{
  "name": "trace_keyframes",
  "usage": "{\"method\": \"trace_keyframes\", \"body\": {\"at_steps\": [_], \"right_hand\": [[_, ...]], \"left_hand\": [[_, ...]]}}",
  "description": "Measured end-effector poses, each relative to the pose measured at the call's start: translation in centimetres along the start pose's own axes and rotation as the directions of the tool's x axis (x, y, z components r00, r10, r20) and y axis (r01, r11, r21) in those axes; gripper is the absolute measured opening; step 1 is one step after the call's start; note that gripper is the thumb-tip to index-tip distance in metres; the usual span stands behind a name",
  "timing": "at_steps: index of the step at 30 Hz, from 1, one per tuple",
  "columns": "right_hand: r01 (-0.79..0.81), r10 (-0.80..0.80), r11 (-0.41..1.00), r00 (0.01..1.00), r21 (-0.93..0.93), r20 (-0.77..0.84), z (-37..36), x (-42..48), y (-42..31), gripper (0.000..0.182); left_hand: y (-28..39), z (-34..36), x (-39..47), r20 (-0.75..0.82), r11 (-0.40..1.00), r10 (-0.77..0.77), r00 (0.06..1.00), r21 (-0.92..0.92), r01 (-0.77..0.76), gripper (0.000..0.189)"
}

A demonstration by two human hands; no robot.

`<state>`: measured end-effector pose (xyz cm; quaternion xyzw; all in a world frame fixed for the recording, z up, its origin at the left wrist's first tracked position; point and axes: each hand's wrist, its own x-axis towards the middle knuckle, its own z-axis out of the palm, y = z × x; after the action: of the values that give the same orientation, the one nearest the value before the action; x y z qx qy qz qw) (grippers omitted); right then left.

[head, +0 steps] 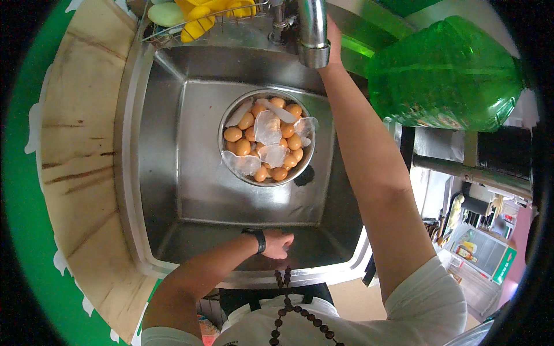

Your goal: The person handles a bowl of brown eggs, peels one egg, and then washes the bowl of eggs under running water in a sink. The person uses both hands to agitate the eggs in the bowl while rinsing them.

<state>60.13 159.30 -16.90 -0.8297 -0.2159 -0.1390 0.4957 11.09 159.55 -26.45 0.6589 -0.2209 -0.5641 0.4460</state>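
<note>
A round metal bowl (pixel 221 149) of brown eggs (pixel 242 147) stands in the stainless steel sink (pixel 199 181), with several clear ice pieces (pixel 267 127) among and over the eggs. My left hand (pixel 278 244), a black band at its wrist, hangs over the sink's near wall with its fingers curled; whether it holds anything is unclear. My right arm reaches past the sink to the back, where my right hand (pixel 333 43) is mostly hidden behind the metal faucet (pixel 314 34). What its fingers touch does not show.
A wire rack (pixel 212 16) with yellow gloves and a pale green object stands at the back left. Wooden boards (pixel 82 142) line the left side. A large green plastic bag (pixel 446 78) bulges at the right. Dark beads (pixel 288 302) hang in front of my shirt.
</note>
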Motion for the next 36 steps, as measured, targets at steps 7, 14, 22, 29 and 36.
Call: {"method": "trace_keyframes", "body": {"at_steps": [7, 14, 22, 29, 36], "right_hand": [[0.082, -0.089, 0.989, 0.994, -0.119, -0.059, 0.0, -0.3, 0.2, 0.019], [0.055, -0.057, 0.998, 0.994, -0.018, -0.096, 0.8, -1.4, 0.2, 0.017], [-0.210, 0.217, 0.969, 0.975, 0.128, -0.040, -3.5, -8.5, -1.2, 0.034], [-0.791, 0.761, 0.555, 0.608, -0.259, -0.227, -8.8, -35.9, 1.4, 0.018], [-0.953, 0.932, -0.123, -0.015, 0.276, 0.363, -4.7, -38.1, -2.5, 0.035]], "left_hand": [[0.2, -3.3, 0.7, 0.028, 0.725, 0.060, 0.998, -0.689, -0.025, 0.020], [2.1, -14.7, -0.2, -0.556, 0.074, -0.131, 0.821, -0.831, -0.551, 0.033], [3.1, -20.3, 0.8, -0.875, 0.349, -0.251, 0.413, -0.480, -0.805, 0.043], [2.0, -18.3, 1.8, -0.980, 0.929, -0.181, 0.085, -0.198, -0.313, 0.049], [-0.1, -18.4, -4.4, -0.970, 0.989, 0.107, -0.216, 0.083, 0.121, 0.046]]}}
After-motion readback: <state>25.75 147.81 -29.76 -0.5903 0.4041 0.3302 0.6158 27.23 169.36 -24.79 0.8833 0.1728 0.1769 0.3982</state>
